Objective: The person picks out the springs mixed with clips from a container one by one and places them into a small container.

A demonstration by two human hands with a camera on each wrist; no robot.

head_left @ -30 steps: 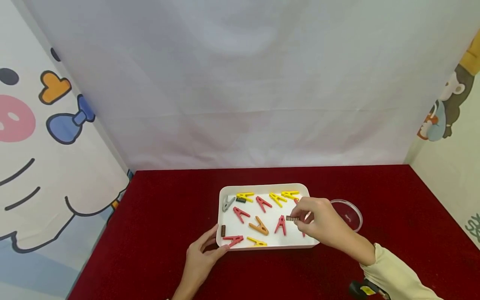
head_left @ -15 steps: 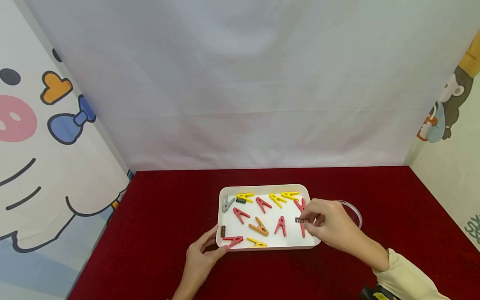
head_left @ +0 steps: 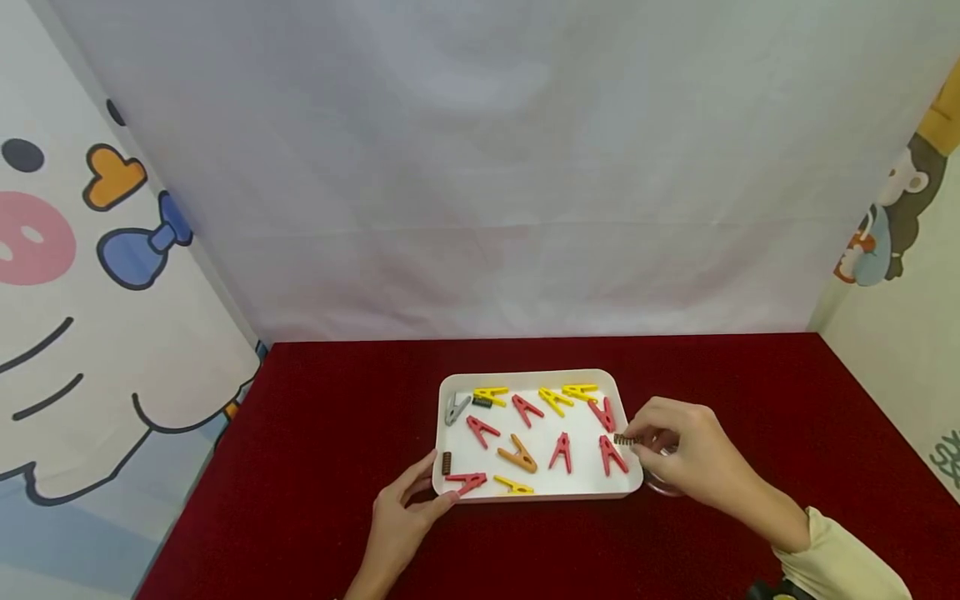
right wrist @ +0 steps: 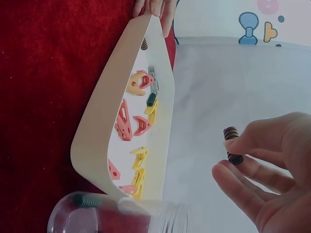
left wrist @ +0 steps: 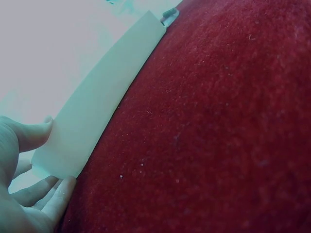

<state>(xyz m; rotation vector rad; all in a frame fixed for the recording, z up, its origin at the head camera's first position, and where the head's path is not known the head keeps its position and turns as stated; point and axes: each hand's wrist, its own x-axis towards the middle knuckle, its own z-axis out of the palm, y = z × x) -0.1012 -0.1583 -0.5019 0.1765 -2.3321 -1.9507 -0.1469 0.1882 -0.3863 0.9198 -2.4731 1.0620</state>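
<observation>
Between thumb and fingertips, my right hand (head_left: 690, 446) pinches a small dark coil spring (right wrist: 231, 143), held above the right edge of a white tray (head_left: 540, 497). My left hand (head_left: 401, 510) grips the tray's front left corner, thumb on the front side and fingers along the left side. Inside the tray lie several plastic spring clamps: red ones (head_left: 562, 452), yellow ones (head_left: 556, 400), an orange one (head_left: 517, 454) and a grey one (head_left: 456, 408). Two more springs lie there, a brown one (head_left: 447, 462) at the left and a dark green one (head_left: 482, 402) at the back.
A clear round jar (right wrist: 77, 221) stands right of the tray, with a green spring (right wrist: 87, 200) inside; in the head view my right hand mostly hides it. Dark red cloth (head_left: 337, 417) covers the table. A pale curtain (head_left: 525, 250) hangs behind.
My right hand has moved right with the spring, from over the tray's interior to its right edge, uncovering the red clamps there and covering most of the jar. The left hand stays put.
</observation>
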